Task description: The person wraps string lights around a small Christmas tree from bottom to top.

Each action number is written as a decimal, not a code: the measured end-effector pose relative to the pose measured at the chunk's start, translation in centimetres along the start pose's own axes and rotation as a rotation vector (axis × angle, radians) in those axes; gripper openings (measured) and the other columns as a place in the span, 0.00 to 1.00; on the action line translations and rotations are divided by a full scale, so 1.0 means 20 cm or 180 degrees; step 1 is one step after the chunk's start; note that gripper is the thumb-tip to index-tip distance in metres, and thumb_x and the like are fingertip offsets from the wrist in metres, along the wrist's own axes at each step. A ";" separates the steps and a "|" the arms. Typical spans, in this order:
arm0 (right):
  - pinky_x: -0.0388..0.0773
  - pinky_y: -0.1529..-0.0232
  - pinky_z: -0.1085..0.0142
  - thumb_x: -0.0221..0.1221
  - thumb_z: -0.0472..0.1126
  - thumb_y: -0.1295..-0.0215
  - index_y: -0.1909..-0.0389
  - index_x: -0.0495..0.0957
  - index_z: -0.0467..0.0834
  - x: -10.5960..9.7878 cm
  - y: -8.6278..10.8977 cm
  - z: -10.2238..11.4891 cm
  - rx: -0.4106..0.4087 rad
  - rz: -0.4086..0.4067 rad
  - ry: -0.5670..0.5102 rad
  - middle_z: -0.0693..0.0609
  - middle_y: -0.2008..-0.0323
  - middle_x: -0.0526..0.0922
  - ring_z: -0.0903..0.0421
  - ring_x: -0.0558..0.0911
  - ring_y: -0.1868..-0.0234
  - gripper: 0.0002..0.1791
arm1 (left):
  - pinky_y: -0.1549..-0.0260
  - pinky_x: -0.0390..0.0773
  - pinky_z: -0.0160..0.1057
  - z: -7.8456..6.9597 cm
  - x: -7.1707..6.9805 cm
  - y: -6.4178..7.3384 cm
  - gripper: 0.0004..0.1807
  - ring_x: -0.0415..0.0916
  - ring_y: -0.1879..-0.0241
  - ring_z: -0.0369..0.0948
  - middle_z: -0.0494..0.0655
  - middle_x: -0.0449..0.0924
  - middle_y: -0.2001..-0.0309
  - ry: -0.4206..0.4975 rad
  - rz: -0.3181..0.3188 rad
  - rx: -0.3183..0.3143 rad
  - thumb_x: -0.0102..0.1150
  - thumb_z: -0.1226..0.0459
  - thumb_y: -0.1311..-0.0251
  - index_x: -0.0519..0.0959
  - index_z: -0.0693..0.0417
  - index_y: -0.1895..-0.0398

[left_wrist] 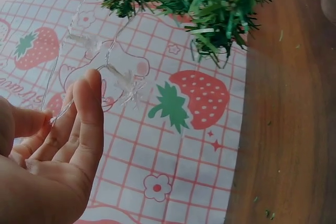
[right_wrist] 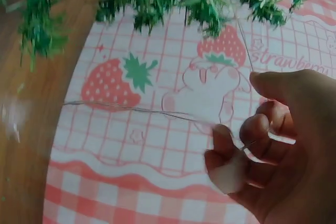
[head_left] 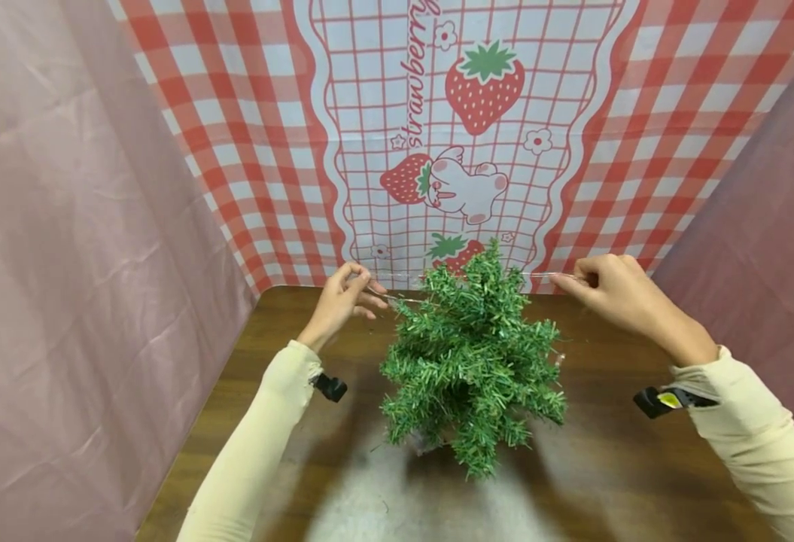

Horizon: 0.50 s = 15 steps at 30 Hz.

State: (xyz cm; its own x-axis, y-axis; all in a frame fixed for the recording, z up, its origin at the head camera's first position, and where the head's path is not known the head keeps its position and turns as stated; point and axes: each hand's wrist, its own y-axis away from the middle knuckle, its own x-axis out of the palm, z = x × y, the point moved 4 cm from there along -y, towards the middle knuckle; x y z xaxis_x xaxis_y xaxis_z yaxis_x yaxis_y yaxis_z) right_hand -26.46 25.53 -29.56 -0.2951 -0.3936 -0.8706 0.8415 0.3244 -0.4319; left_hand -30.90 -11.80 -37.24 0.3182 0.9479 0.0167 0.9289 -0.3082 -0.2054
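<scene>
A small green artificial Christmas tree (head_left: 471, 361) stands on the table between both hands. To its left, my left hand (head_left: 344, 302) pinches the thin wire of a string of lights (left_wrist: 64, 109) between thumb and fingers. Clear snowflake-shaped pieces, one a snowflake (left_wrist: 129, 87), hang on that wire near the fingertips. My right hand (head_left: 616, 293), right of the treetop, has its fingers curled round the wire (right_wrist: 142, 110). From both hands the wire runs toward the upper branches, and part of it is hidden behind them.
The tree stands on a brown wooden table (head_left: 268, 406). Behind it hangs a red-and-white checked strawberry cloth (head_left: 261, 150). Pink curtains (head_left: 85, 248) close in the left and right sides. Small green bits (left_wrist: 269, 214) lie on the wood.
</scene>
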 end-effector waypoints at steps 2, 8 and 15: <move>0.57 0.86 0.68 0.53 0.60 0.43 0.92 0.64 0.48 0.00 -0.01 -0.03 0.0213 0.0131 -0.0028 0.57 0.93 0.63 0.62 0.58 0.90 0.27 | 0.66 0.72 0.63 0.00 -0.01 0.00 0.16 0.73 0.60 0.65 0.74 0.69 0.53 -0.0004 -0.0056 -0.0006 0.39 0.58 0.33 0.63 0.65 0.55; 0.74 0.78 0.64 0.53 0.58 0.40 0.77 0.78 0.41 0.00 0.01 -0.16 0.0794 0.0872 -0.1337 0.47 0.79 0.81 0.52 0.81 0.75 0.23 | 0.65 0.76 0.56 0.03 -0.04 0.00 0.16 0.73 0.57 0.61 0.69 0.70 0.52 0.0317 0.0173 -0.0241 0.39 0.59 0.32 0.61 0.65 0.53; 0.77 0.58 0.55 0.44 0.34 0.32 0.53 0.71 0.26 -0.04 0.03 -0.24 0.0638 0.1161 -0.3717 0.41 0.64 0.80 0.42 0.80 0.62 0.15 | 0.67 0.79 0.42 0.08 -0.07 0.01 0.14 0.74 0.54 0.56 0.61 0.72 0.52 0.0956 0.0397 -0.0393 0.40 0.59 0.33 0.63 0.62 0.56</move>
State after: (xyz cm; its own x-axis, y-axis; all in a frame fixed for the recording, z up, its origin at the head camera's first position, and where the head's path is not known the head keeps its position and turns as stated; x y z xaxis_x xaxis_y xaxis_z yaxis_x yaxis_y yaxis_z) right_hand -27.84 30.17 -30.25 0.4640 -0.8719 -0.1568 0.8746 0.4790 -0.0754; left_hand -31.56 -13.03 -38.95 0.4552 0.8418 0.2901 0.8895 -0.4449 -0.1044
